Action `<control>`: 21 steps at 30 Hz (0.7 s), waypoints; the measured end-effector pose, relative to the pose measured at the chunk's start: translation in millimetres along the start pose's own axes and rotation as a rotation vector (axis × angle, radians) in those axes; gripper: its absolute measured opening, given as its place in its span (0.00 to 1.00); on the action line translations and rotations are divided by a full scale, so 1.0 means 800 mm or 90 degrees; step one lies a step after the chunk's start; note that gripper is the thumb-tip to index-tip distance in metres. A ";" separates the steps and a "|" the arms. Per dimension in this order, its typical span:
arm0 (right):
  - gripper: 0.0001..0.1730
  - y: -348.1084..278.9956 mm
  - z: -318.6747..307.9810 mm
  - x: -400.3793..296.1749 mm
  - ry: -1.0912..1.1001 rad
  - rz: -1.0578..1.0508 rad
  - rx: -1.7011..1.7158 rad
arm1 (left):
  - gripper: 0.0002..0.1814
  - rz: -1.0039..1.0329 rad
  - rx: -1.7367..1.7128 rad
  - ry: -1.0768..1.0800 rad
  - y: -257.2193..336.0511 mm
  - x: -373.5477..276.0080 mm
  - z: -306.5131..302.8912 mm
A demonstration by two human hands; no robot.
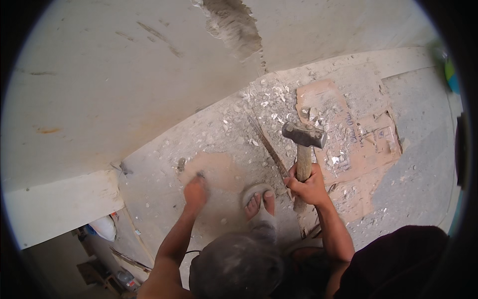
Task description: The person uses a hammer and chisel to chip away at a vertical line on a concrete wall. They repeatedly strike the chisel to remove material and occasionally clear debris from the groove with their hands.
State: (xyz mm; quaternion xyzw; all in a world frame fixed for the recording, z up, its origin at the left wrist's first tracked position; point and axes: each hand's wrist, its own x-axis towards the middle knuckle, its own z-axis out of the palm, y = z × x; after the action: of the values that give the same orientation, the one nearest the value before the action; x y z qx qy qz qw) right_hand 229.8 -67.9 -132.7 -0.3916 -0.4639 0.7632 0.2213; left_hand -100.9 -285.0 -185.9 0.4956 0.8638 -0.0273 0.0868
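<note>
My right hand (308, 185) grips the wooden handle of a club hammer (304, 135), whose steel head points up and away from me. A long ribbed metal rod (268, 145) slants from the rubble to the thumb of that hand and seems held along with the handle. My left hand (196, 192) is low over the floor by a bare reddish patch (214, 170), its fingers curled and blurred. A small dark spot shows at its fingertips; whether it holds something is unclear. Above, a rough channel (235, 30) is broken into the plastered wall (149, 74).
Plaster rubble (276, 93) lies along the wall's foot and over flattened cardboard (373, 145) bearing print. My sandalled foot (259, 203) stands between my hands, below a dark-clothed knee (235, 261). At lower left are a white bag (104, 227) and a plastic bottle (126, 278).
</note>
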 end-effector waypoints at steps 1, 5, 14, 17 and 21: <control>0.10 -0.003 0.000 -0.001 0.004 0.014 -0.005 | 0.05 0.049 -0.032 -0.016 0.014 -0.013 -0.002; 0.09 -0.004 0.000 -0.002 -0.003 -0.020 -0.002 | 0.04 0.018 0.021 0.024 0.018 -0.004 0.006; 0.09 -0.018 -0.005 -0.006 -0.002 0.019 -0.012 | 0.06 0.128 0.050 -0.120 0.024 -0.002 -0.006; 0.09 -0.015 -0.005 -0.009 -0.007 0.016 0.003 | 0.12 -0.066 0.094 -0.167 0.062 0.020 -0.055; 0.09 -0.024 0.002 -0.012 0.022 -0.038 -0.025 | 0.20 -0.063 -0.100 -0.061 0.113 0.032 -0.098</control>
State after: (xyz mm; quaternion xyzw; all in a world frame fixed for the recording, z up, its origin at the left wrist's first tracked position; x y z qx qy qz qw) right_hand 233.8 -66.4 -111.9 -0.3951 -0.4865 0.7399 0.2444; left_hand -45.4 -206.6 -109.6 0.4420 0.8816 0.0126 0.1650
